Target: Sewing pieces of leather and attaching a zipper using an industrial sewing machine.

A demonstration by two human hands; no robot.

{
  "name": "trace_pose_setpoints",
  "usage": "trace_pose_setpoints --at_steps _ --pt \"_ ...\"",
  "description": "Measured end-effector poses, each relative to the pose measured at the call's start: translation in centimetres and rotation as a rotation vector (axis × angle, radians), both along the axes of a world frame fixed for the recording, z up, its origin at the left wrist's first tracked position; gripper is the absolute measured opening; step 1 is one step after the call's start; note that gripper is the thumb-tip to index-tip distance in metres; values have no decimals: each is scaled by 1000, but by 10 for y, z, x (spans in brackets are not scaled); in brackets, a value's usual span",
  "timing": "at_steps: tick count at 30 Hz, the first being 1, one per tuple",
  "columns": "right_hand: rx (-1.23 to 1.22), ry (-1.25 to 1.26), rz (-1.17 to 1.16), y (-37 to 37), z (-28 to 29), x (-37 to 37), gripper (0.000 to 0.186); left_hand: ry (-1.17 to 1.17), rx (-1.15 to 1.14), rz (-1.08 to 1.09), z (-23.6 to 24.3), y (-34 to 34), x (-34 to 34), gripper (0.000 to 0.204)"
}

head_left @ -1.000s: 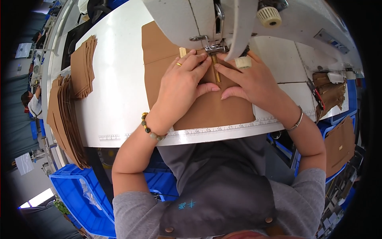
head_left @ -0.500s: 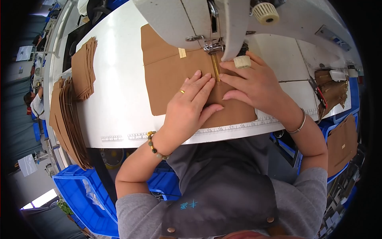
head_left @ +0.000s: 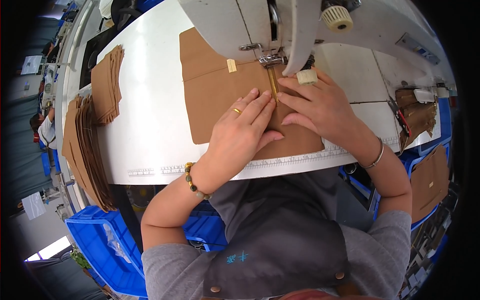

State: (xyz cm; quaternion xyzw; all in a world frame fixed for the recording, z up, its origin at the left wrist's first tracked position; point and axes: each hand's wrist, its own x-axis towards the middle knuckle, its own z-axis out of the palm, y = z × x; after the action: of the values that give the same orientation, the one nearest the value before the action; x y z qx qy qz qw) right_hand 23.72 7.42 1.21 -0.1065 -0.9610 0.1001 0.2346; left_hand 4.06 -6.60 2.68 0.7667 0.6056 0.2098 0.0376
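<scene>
Left hand [head_left: 245, 125] and right hand [head_left: 327, 106]: apart, palms down, fingers extended on brown panel [head_left: 215, 105]; the right one partly screened, grip uncertain. Brown panel: on bench [head_left: 145, 125], likely light, supple, best steadied either side of zip [head_left: 273, 84]. Sewing machine [head_left: 227, 22]: overhangs, obstructing far side. Brown stack [head_left: 82, 150]: left. Red-handled tool [head_left: 401, 123]: right.

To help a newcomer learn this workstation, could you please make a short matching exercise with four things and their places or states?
Column 1
1. left hand
2. gold zipper
3. ruler strip
4. red-handled tool

Column 2
A. along the near edge of the white table
B. just below the presser foot in the picture
C. beside brown pieces at right
D. wearing a gold ring

Pairs: 1-D, 2-B, 3-A, 4-C
</scene>
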Motion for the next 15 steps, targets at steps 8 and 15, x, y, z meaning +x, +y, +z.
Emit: trace_pose_setpoints --at_steps 8,15 --pt "35 -28 -53 4 0 -7 51 61 46 21 -2 20 -11 62" --pt "19 -46 -116 5 -4 -11 48 52 51 41 -6 36 -24 58"
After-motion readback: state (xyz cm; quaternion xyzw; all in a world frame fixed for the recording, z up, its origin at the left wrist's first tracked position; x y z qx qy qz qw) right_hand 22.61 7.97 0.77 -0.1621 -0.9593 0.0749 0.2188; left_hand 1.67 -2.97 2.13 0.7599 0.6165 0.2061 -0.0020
